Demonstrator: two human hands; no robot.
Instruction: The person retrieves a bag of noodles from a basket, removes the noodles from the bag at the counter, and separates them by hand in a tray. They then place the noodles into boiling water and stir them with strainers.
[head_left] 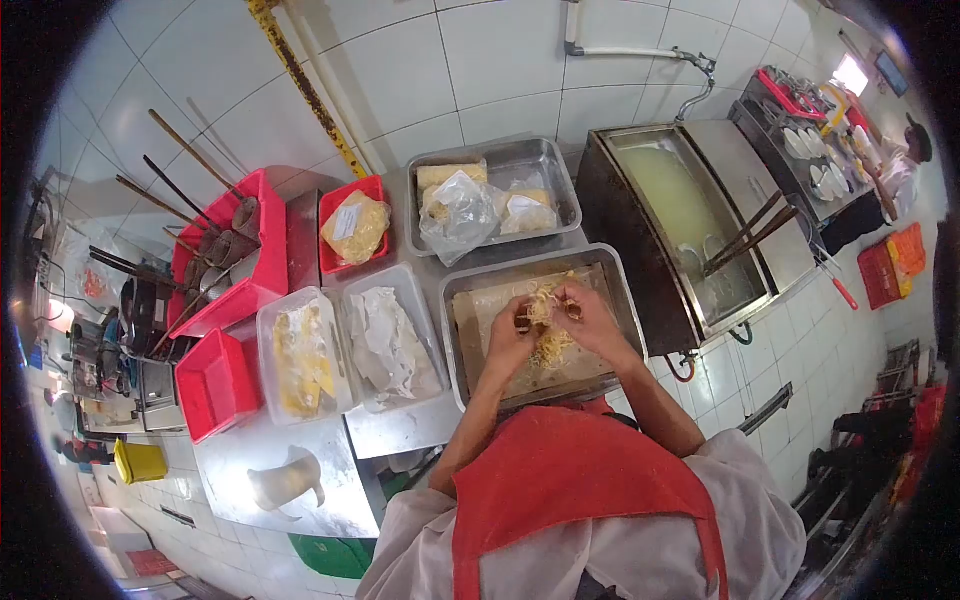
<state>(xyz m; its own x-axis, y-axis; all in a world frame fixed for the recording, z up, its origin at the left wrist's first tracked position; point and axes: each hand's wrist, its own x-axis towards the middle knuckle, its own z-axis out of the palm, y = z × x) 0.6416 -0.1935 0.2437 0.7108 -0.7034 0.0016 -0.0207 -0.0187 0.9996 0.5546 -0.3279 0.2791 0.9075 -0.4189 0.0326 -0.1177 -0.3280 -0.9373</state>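
Yellow noodles are bunched between my two hands over a metal tray lined with brown board. My left hand curls its fingers around the left side of the bunch. From the other side, my right hand grips strands with fingers bent and pressed together. A loose clump of noodles lies on the lining just below the hands. Parts of the fingertips are hidden by the strands.
Behind stands a metal tray of bagged noodles. To the left are plastic tubs and red bins, one holding long-handled ladles. A vat of cloudy liquid with long sticks is at right. Another person stands far right.
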